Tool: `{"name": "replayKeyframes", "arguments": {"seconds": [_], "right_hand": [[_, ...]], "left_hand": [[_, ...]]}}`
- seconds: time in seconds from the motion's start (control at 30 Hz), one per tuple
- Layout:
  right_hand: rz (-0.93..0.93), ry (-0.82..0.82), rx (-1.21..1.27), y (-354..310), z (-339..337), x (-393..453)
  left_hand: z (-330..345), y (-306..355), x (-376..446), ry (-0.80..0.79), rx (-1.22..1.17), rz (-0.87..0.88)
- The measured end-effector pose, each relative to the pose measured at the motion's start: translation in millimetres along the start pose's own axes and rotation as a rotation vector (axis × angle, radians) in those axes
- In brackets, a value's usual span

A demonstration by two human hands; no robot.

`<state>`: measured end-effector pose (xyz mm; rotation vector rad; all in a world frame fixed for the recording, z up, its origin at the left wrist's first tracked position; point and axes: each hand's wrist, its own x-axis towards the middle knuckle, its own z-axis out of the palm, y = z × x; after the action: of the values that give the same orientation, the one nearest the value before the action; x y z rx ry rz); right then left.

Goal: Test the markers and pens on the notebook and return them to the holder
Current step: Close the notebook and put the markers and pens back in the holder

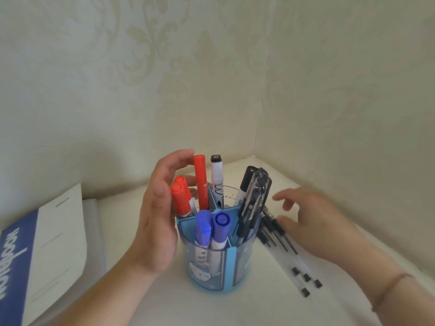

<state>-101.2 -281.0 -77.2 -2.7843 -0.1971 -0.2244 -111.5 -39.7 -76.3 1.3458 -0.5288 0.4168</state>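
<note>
A blue see-through holder (221, 262) with compartments stands on the white table. It holds red markers (180, 196), a tall red marker (201, 182), two blue markers (213, 229), a white marker with a black cap (216, 177) and black pens (253, 203). My left hand (157, 217) is beside the holder's left side, fingers straight, fingertips by the tall red marker's top. My right hand (315, 220) hovers, fingers spread, over several clear pens with black caps (284, 250) lying on the table to the right of the holder. It is blurred.
A closed notebook (47, 252) with a blue and white cover lies at the left edge of the table. Patterned walls meet in a corner behind the holder. A thin bracelet (390, 290) is on my right wrist.
</note>
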Motion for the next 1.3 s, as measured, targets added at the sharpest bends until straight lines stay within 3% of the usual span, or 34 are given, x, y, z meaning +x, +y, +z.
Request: {"name": "replayKeyframes", "arguments": {"seconds": [0.1, 0.27, 0.37, 0.47, 0.53, 0.7, 0.87, 0.97, 1.07, 1.1, 1.17, 1.23, 1.3], "right_hand": [[0.031, -0.202, -0.099, 1.6, 1.4, -1.2], [0.033, -0.226, -0.136, -2.3, -8.0, -6.5], [-0.07, 0.101, 0.175, -8.7, -33.3, -10.9], [-0.292, 0.43, 0.976, -29.0, -60.5, -24.1], [-0.422, 0.549, 1.113, -41.1, -58.9, -35.1], [-0.552, 0.653, 0.919, -64.5, -38.3, -44.1], [-0.611, 0.502, 0.428, -60.2, -29.0, -40.0], [-0.63, 0.511, 0.593, -52.5, -32.4, -37.3], [-0.444, 0.579, 0.831, -34.7, -28.1, -23.2], [-0.329, 0.538, 0.756, -28.1, -22.3, -16.4], [-0.133, 0.303, 0.385, -15.0, -4.7, -4.8], [-0.055, 0.021, 0.086, -9.7, 9.9, -0.6], [-0.02, -0.13, -0.044, -12.4, 11.8, -2.2]], "left_hand": [[0.3, 0.2, 0.3, 0.0, 0.001, 0.0], [0.1, -0.7, 0.4, 0.005, 0.003, 0.0], [-0.9, 0.6, 1.0, 0.003, 0.018, -0.002], [-3.9, 3.0, 2.6, 0.013, 0.038, 0.008], [-5.6, 1.9, 3.1, 0.018, 0.042, 0.005], [-4.8, -0.7, 1.9, 0.013, 0.047, 0.009], [-3.6, -0.8, 1.2, 0.006, 0.033, -0.001], [-3.7, -0.9, 0.9, 0.002, 0.027, -0.001], [-4.1, -0.4, 1.5, 0.004, 0.03, 0.003], [-4.1, -0.5, 1.8, 0.003, 0.028, 0.002], [-3.6, -0.9, 1.8, 0.0, 0.025, 0.002], [-3.5, -1.2, 1.7, -0.004, 0.023, 0.003], [-3.8, -1.2, 1.9, -0.006, 0.022, 0.003]]}}
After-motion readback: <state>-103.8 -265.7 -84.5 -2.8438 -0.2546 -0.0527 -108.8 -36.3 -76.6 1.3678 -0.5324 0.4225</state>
